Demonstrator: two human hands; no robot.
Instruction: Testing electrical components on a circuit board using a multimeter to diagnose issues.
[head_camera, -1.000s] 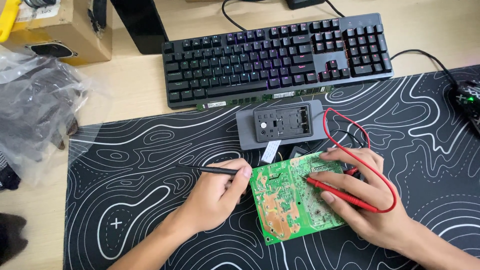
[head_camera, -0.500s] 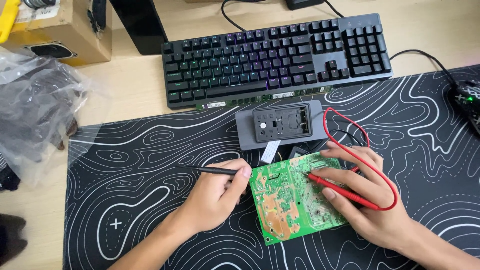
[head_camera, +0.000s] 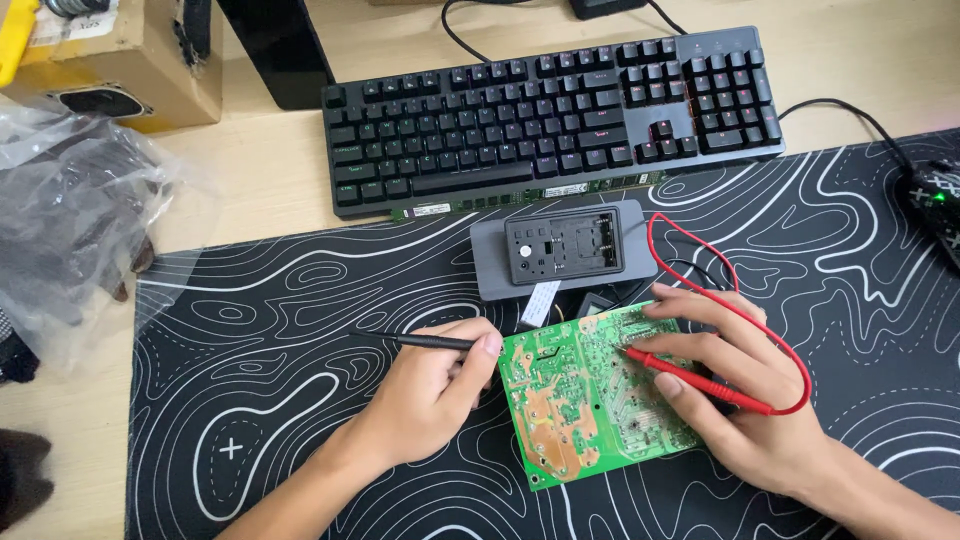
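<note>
A green circuit board (head_camera: 585, 400) lies solder side up on a black desk mat (head_camera: 300, 330) with white wavy lines. My left hand (head_camera: 430, 395) rests at the board's left edge and grips a thin black probe (head_camera: 420, 341) that points left. My right hand (head_camera: 740, 395) lies over the board's right part and holds a red probe (head_camera: 700, 380), its tip touching the board near the middle. A red lead (head_camera: 720, 290) loops from that probe up toward a grey meter (head_camera: 563, 250) lying face down just behind the board.
A black keyboard (head_camera: 550, 110) sits behind the meter, with a thin green memory strip (head_camera: 530, 195) along its front edge. A black mouse (head_camera: 935, 205) is at the far right. A crumpled clear plastic bag (head_camera: 70, 220) and a cardboard box (head_camera: 120, 55) stand at the left.
The red probe tip has shifted slightly on the board. Both hands and the board otherwise stay where they were.
</note>
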